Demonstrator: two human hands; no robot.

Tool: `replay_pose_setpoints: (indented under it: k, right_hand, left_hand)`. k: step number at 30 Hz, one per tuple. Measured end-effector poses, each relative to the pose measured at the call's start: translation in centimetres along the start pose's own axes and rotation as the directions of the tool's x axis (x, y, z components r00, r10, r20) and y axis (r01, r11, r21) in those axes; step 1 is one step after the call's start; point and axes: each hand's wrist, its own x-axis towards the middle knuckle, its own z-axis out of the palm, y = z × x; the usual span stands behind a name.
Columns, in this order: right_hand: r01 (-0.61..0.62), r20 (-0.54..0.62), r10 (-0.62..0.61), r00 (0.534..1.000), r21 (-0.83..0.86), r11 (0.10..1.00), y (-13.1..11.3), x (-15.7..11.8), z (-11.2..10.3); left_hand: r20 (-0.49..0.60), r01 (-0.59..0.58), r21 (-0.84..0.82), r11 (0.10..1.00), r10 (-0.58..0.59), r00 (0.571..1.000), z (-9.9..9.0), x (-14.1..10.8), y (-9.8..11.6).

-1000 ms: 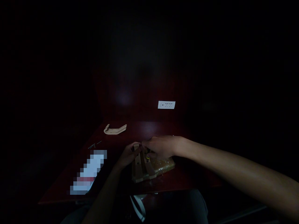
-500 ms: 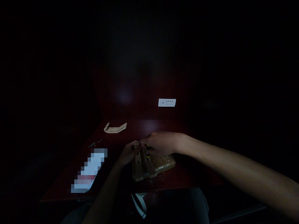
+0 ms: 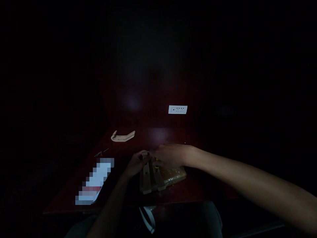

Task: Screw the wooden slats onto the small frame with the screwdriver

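Beige bracket [image 3: 147,181] with two long arms and screw holes lies near the table's front, partly on a brown block in clear plastic wrap [image 3: 175,176]. My left hand [image 3: 135,165] is closed around the bracket's far end, thumb along its top. Over the bracket's right arm, my right hand [image 3: 170,155] curls around a screwdriver [image 3: 157,164], of which only a little of the yellow and dark handle shows. The hand hides the rest of the tool. Its tip is too dark to make out.
Another curved beige bracket [image 3: 122,137] lies farther back on the dark red table [image 3: 158,132]. Several thin screws [image 3: 100,154] lie left, beyond a blurred pale flat object [image 3: 95,181]. A white socket panel [image 3: 177,109] is on the back wall. A pale strip [image 3: 148,219] shows below the front edge.
My right hand has lowered slightly and turned around the screwdriver, covering more of its handle. My left hand and the bracket stay about where they were.
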Motion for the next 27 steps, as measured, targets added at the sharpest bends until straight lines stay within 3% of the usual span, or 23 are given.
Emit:
replay_pose_setpoints:
  k: [9,14,23,27]
  right_hand:
    - [0.014,0.024,-0.015,1.0,0.028,1.0,0.0,-0.5,-0.9]
    - [-0.075,0.08,0.077,0.994,-0.03,0.997,0.0,-0.5,-1.1]
    - [0.028,-0.052,-0.026,0.998,0.036,0.999,0.8,-0.9,-1.2]
    - [0.01,-0.088,-0.013,0.996,-0.037,0.999,1.2,-0.8,-1.1]
  left_hand:
    - [-0.011,0.065,-0.054,0.996,-0.065,0.998,0.3,-0.2,0.4]
    - [-0.006,0.075,-0.048,0.996,-0.075,0.997,0.4,-0.1,0.3]
    - [0.001,0.045,-0.058,0.997,-0.045,0.999,0.4,-0.1,0.5]
    - [-0.002,0.061,-0.038,0.997,-0.061,0.998,0.4,-0.1,0.2]
